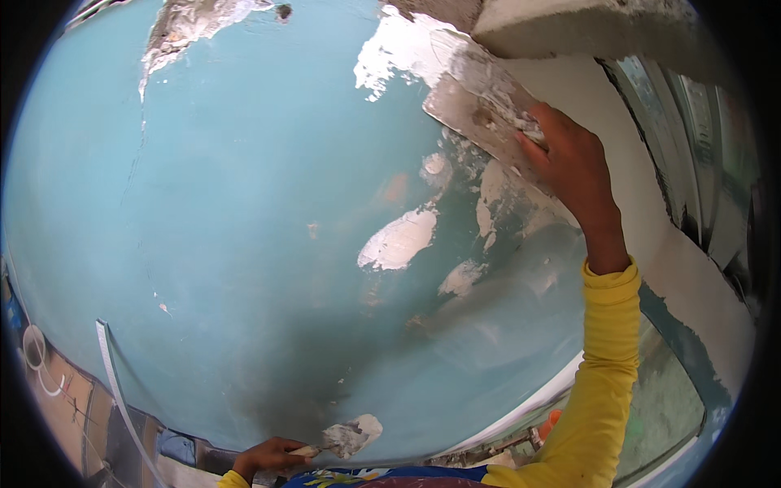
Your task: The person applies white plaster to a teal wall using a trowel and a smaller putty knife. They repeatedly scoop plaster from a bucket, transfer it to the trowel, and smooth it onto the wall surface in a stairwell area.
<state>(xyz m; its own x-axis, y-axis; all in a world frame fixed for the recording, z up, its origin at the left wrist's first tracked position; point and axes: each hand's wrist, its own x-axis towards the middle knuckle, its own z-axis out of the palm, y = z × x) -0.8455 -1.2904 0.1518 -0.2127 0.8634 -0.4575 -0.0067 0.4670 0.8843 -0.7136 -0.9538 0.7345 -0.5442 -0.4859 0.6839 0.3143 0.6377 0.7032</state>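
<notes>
My right hand [576, 163] grips the handle of a flat rectangular plastering trowel [468, 114], its face smeared with plaster. The trowel lies against the upper right of a blue-green wall [244, 203], beside a wet white plaster patch [394, 49]. At the lower edge, my left hand [272, 455] is closed round the handle of a small putty knife [346, 439] with white plaster on its blade. Below the trowel, an oval white patch [399, 240] and smaller smears mark the wall.
Broken plaster [183, 32] opens at the wall's top left, a thin crack running down from it. A rough concrete edge [586, 28] juts out at the top right, near a window frame [675, 138]. A pale strip [120, 390] leans at lower left, by a coiled hose [34, 347].
</notes>
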